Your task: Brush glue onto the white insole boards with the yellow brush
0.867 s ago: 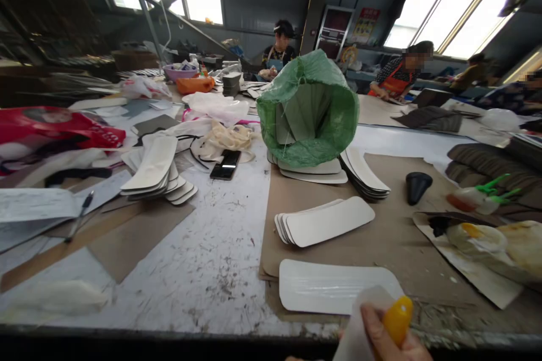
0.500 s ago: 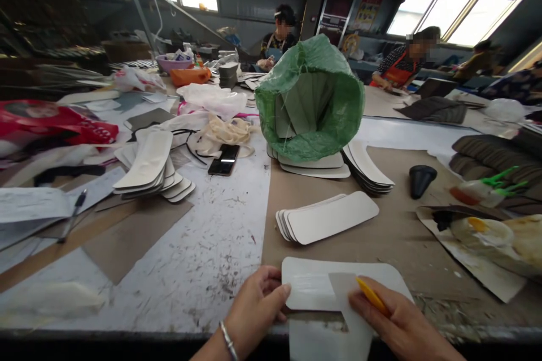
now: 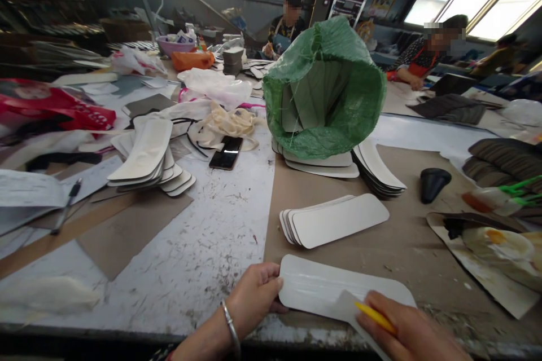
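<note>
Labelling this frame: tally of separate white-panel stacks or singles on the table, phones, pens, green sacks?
White panel groups: 5 (under hands, fanned, left stack, below sack, right of sack)
Phone: 1
Pen: 1
Green sack: 1
Total: 8
</note>
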{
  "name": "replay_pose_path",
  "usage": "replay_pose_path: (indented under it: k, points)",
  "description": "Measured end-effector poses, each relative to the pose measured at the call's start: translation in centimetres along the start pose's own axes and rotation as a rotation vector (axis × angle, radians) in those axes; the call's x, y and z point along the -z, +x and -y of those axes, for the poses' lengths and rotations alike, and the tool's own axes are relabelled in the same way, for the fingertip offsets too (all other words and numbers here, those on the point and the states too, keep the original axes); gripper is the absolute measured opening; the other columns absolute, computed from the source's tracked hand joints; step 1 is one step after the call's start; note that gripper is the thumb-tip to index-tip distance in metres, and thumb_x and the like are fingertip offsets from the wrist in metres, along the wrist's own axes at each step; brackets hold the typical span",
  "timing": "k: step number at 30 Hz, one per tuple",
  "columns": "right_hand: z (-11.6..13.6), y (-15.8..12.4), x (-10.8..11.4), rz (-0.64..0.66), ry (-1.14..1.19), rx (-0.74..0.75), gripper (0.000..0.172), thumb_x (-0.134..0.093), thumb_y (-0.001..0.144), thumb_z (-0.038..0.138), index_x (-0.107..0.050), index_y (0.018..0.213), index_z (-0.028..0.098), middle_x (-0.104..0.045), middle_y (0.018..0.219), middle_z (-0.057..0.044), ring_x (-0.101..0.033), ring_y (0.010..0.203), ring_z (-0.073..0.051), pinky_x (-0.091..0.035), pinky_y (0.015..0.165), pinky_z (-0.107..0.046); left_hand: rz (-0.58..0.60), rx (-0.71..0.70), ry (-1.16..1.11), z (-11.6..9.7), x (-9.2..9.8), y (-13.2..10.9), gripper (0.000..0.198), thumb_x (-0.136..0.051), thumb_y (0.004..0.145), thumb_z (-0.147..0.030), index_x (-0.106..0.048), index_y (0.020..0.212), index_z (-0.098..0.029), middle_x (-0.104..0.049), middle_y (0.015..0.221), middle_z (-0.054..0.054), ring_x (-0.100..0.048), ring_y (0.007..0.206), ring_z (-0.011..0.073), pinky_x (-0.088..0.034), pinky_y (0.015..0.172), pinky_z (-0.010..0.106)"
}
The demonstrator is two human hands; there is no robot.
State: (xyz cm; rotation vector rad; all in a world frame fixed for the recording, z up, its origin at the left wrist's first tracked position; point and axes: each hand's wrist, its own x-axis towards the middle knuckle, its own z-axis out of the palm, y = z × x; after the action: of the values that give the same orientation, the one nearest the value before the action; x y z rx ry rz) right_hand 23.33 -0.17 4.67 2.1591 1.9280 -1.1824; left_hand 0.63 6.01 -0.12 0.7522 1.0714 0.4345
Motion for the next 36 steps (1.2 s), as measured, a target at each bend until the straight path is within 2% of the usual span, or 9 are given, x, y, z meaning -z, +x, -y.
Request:
replay_pose_path:
  k: [1,5,8,12,21,28,36]
  points:
    - [1.2,1.1,-0.1,0.034,-0.038,0.034,0.029,-0.039,0.079,0.044,-0.054,0.07,0.021,-0.062,0.07,-0.004,-0.055,0.066,-0.019,-0.038,0.06,-0.026,0.009,0.002,-0.011,-0.1,0.0,0.0,0.026,-0.049,0.057,-0.025,-0.059,0.077,-0.011,-0.065,0.07,0.005,-0.058,0.066,0.0158,-0.047,0.062,0.028]
    - [5.1,4.9,-0.6,0.192,0.052,0.145,0.021,-0.045,0.076,0.035,-0.053,0.067,0.018,-0.059,0.066,-0.001,-0.05,0.06,-0.014,-0.032,0.052,-0.02,0.039,0.02,-0.073,-0.7,0.0,-0.1,0.026,-0.052,0.052,-0.028,-0.058,0.072,-0.013,-0.064,0.068,0.003,-0.059,0.064,0.0155,-0.047,0.065,0.029]
    - [5.9,6.7,-1.0,0.202,0.019,0.135,0.019,-0.048,0.072,0.032,-0.054,0.063,0.017,-0.054,0.06,0.001,-0.045,0.055,-0.011,-0.028,0.048,-0.02,0.035,0.047,-0.104,-1.1,0.1,-0.1,0.025,-0.052,0.048,-0.028,-0.058,0.068,-0.014,-0.063,0.063,0.002,-0.058,0.062,0.0154,-0.046,0.066,0.03]
    - [5.8,8.1,-1.2,0.205,-0.029,0.114,0.018,-0.05,0.07,0.031,-0.053,0.06,0.017,-0.051,0.056,0.002,-0.042,0.052,-0.01,-0.025,0.046,-0.02,0.047,0.063,-0.142,-1.3,0.2,0.0,0.023,-0.053,0.047,-0.028,-0.057,0.064,-0.014,-0.061,0.061,0.002,-0.058,0.061,0.0154,-0.046,0.066,0.031]
    - [6.1,8.5,-1.5,0.213,-0.105,0.054,0.017,-0.051,0.069,0.031,-0.056,0.06,0.017,-0.054,0.057,0.0,-0.043,0.052,-0.011,-0.025,0.046,-0.02,0.037,0.08,-0.165,-0.7,0.4,0.5,0.025,-0.054,0.047,-0.029,-0.057,0.066,-0.013,-0.062,0.061,0.003,-0.058,0.061,0.0159,-0.047,0.065,0.031]
    - [6.3,8.0,-1.5,0.158,-0.153,0.073,0.018,-0.051,0.07,0.032,-0.061,0.067,0.018,-0.061,0.063,-0.003,-0.05,0.055,-0.013,-0.027,0.048,-0.021,0.028,0.057,-0.156,-0.6,0.2,0.3,0.018,-0.049,0.05,-0.022,-0.06,0.063,-0.014,-0.062,0.058,0.001,-0.057,0.057,0.014,-0.046,0.062,0.027]
    - [7.0,7.3,-1.5,0.107,-0.208,0.122,0.02,-0.049,0.073,0.033,-0.064,0.072,0.02,-0.067,0.071,-0.005,-0.058,0.065,-0.018,-0.031,0.052,-0.023,-0.123,0.003,-0.078,0.8,-0.3,1.5,0.021,-0.059,0.049,-0.029,-0.06,0.061,-0.011,-0.059,0.049,0.0,-0.05,0.044,0.0111,-0.039,0.046,0.023]
